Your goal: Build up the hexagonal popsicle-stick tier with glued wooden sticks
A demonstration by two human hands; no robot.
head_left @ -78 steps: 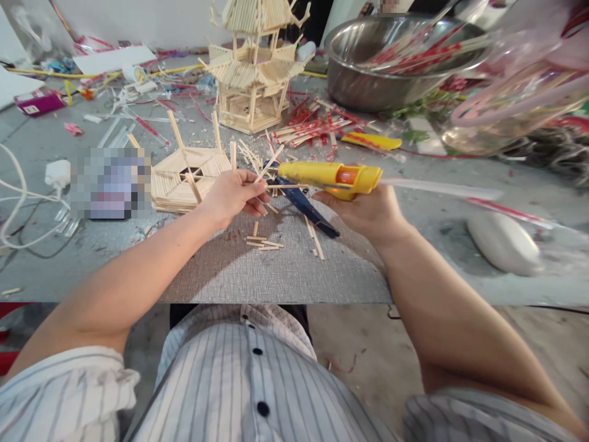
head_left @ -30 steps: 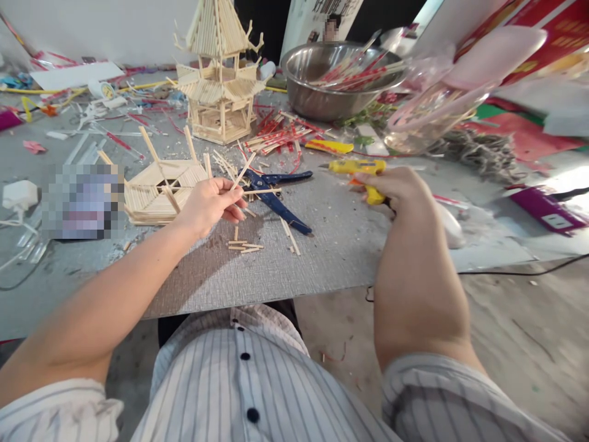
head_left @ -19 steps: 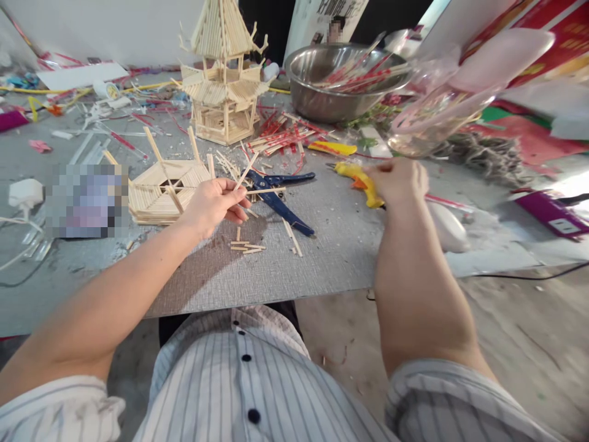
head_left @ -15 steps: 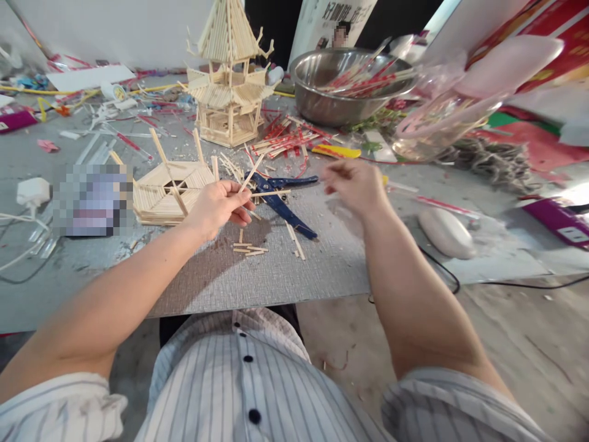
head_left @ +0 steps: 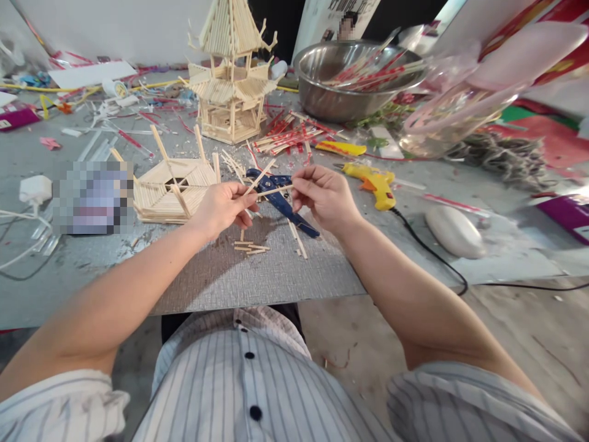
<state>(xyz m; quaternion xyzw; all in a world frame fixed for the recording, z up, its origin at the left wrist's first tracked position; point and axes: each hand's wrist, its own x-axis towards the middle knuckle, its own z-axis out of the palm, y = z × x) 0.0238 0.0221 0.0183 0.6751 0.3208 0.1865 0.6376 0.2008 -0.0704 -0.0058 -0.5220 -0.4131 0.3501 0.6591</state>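
My left hand pinches two thin wooden sticks. One wooden stick slants up and away; the other stick runs across to my right hand, whose thumb and fingers are closed on its far end. Below and behind this stick lie blue-handled pliers, partly covered by the hands. Left of my left hand sits a hexagonal stick base with upright posts. Short cut stick pieces lie on the table in front of the pliers.
A stick pagoda stands at the back, beside a metal bowl of red-wrapped sticks. Right of my right hand lie a yellow glue gun with a black cord and a white rounded object. A charger is far left.
My right hand has come left and down from beside the glue gun and taken the free end of the stick. The glue gun, mostly hidden before, now shows. My left hand stays nearly still.
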